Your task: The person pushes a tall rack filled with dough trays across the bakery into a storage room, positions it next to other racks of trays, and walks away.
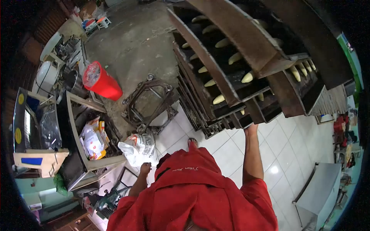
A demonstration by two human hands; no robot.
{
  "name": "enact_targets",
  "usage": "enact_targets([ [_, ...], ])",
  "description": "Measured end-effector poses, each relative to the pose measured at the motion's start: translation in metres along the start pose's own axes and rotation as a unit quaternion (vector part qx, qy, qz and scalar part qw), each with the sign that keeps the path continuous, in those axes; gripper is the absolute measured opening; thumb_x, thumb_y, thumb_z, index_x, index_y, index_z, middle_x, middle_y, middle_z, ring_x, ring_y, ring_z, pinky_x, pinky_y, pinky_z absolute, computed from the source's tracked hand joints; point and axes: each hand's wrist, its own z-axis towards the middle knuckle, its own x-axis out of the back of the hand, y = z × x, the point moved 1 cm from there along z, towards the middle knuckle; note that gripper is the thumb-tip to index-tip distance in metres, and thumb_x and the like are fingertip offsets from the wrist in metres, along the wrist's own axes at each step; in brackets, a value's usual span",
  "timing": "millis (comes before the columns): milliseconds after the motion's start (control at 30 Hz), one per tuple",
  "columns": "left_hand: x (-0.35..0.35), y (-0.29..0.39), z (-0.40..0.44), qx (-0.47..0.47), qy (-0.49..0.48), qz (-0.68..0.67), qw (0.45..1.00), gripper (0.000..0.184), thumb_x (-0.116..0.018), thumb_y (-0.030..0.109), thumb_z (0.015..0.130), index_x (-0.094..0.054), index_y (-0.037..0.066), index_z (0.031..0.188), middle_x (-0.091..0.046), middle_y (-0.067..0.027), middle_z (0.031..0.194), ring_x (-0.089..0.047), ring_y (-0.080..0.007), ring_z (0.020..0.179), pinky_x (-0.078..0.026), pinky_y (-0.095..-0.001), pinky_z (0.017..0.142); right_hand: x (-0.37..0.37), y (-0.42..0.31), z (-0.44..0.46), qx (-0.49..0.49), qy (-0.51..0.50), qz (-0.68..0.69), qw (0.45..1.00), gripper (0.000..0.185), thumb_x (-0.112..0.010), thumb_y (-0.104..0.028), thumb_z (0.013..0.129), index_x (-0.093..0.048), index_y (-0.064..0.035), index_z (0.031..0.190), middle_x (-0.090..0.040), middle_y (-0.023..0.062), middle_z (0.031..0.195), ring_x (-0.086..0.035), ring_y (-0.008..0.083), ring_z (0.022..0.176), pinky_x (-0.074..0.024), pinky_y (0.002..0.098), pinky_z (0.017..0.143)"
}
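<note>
My right hand (251, 129) reaches up to the near edge of a dark metal baking tray (227, 86) in a tall stack. Its fingers are mostly hidden behind the tray edge, and it appears to grip there. Pale, elongated dough pieces (247, 77) lie in spaced rows on the trays. Low at my left side hangs my left hand (145, 168), fingers curled in, with nothing visible in it. It is nearest to a white plastic bag (140, 149) on the floor.
A wheeled metal frame (150, 102) stands on the floor ahead, with a red bin (102, 82) to its left. On the left, a dark cabinet (83, 138) holds papers and packets. A grey metal box (319, 192) stands at the lower right.
</note>
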Motion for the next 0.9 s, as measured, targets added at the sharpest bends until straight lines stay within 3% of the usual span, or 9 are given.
enact_targets([
  [200,0.005,0.031,-0.004,0.083,0.033,-0.034,0.995,0.031,-0.055,0.029,0.085,-0.057,0.003,0.103,-0.063,-0.0064,0.081,-0.059,-0.0151,0.059,-0.04,-0.0258,0.044,-0.043,0.007,0.096,0.006,-0.057,-0.039,0.998,0.049,-0.06,-0.021,0.088,-0.04,-0.0079,0.131,-0.05,0.0065,0.124,-0.049,0.0213,0.112,-0.0423,0.0375,0.094],
  [300,0.0,0.04,0.015,0.096,0.014,-0.067,0.993,0.03,-0.054,0.027,0.086,-0.057,0.003,0.104,-0.064,-0.0069,0.084,-0.06,-0.0154,0.06,-0.04,-0.0268,0.044,-0.049,0.028,0.152,-0.004,-0.05,-0.038,0.998,0.06,-0.052,-0.014,0.09,-0.021,-0.0133,0.142,-0.038,0.0076,0.135,-0.043,0.0235,0.118,-0.0398,0.0371,0.097],
  [400,0.004,0.035,0.057,0.123,-0.107,-0.133,0.978,0.031,-0.055,0.027,0.087,-0.057,0.001,0.105,-0.062,-0.0069,0.083,-0.059,-0.0159,0.061,-0.042,-0.0276,0.045,-0.088,0.027,0.184,0.012,-0.084,-0.095,0.992,0.072,-0.043,-0.007,0.091,-0.001,-0.0249,0.147,-0.028,0.0104,0.142,-0.04,0.0275,0.121,-0.0378,0.0374,0.098],
  [533,-0.012,0.077,0.104,0.132,-0.154,-0.084,0.976,0.026,-0.057,0.024,0.083,-0.058,0.004,0.1,-0.062,-0.0064,0.081,-0.06,-0.0174,0.066,-0.046,-0.0324,0.049,-0.133,0.036,0.23,-0.007,-0.063,-0.094,0.994,0.073,-0.038,-0.007,0.09,0.003,-0.0291,0.147,-0.032,0.0121,0.138,-0.048,0.0253,0.106,-0.0483,0.0346,0.077],
  [700,-0.04,0.129,0.213,-0.037,-0.232,0.143,0.961,0.018,-0.061,0.02,0.076,-0.06,0.011,0.091,-0.062,-0.0058,0.079,-0.061,-0.0195,0.072,-0.049,-0.0401,0.055,-0.173,0.068,0.304,-0.001,-0.067,-0.11,0.992,0.076,-0.036,-0.008,0.088,0.007,-0.0327,0.145,-0.048,0.0125,0.117,-0.053,0.0191,0.075,-0.0457,0.0294,0.049],
  [767,-0.056,0.187,0.248,-0.22,-0.273,0.323,0.879,0.015,-0.062,0.018,0.074,-0.061,0.013,0.088,-0.062,-0.0055,0.078,-0.061,-0.0204,0.075,-0.051,-0.0432,0.057,-0.195,0.079,0.329,0.0,-0.064,-0.12,0.991,0.076,-0.034,-0.006,0.087,0.008,-0.0318,0.145,-0.052,0.0141,0.112,-0.054,0.0176,0.066,-0.0444,0.0275,0.043],
  [800,-0.057,0.203,0.269,-0.329,-0.122,0.463,0.814,0.012,-0.061,0.021,0.076,-0.059,0.013,0.085,-0.061,-0.0048,0.078,-0.061,-0.0199,0.074,-0.049,-0.0414,0.056,-0.208,0.082,0.34,0.002,-0.063,-0.124,0.99,0.076,-0.032,-0.005,0.086,0.009,-0.0303,0.145,-0.052,0.0156,0.111,-0.054,0.0176,0.065,-0.0441,0.0268,0.042],
  [867,-0.067,0.263,0.323,-0.047,-0.24,0.032,0.969,0.015,-0.055,0.025,0.082,-0.057,0.01,0.083,-0.059,-0.004,0.084,-0.058,-0.0201,0.075,-0.047,-0.0387,0.059,-0.227,0.089,0.359,0.008,-0.068,-0.143,0.987,0.079,-0.033,-0.003,0.084,0.011,-0.0287,0.145,-0.049,0.0181,0.118,-0.057,0.0193,0.068,-0.0459,0.0264,0.041],
  [900,-0.068,0.295,0.351,-0.017,-0.317,-0.08,0.945,0.017,-0.054,0.026,0.083,-0.056,0.008,0.084,-0.058,-0.0049,0.085,-0.058,-0.0205,0.077,-0.047,-0.0387,0.061,-0.238,0.094,0.369,0.01,-0.07,-0.152,0.986,0.081,-0.033,-0.002,0.083,0.012,-0.0279,0.145,-0.048,0.0194,0.122,-0.059,0.0202,0.07,-0.0468,0.0263,0.041],
])
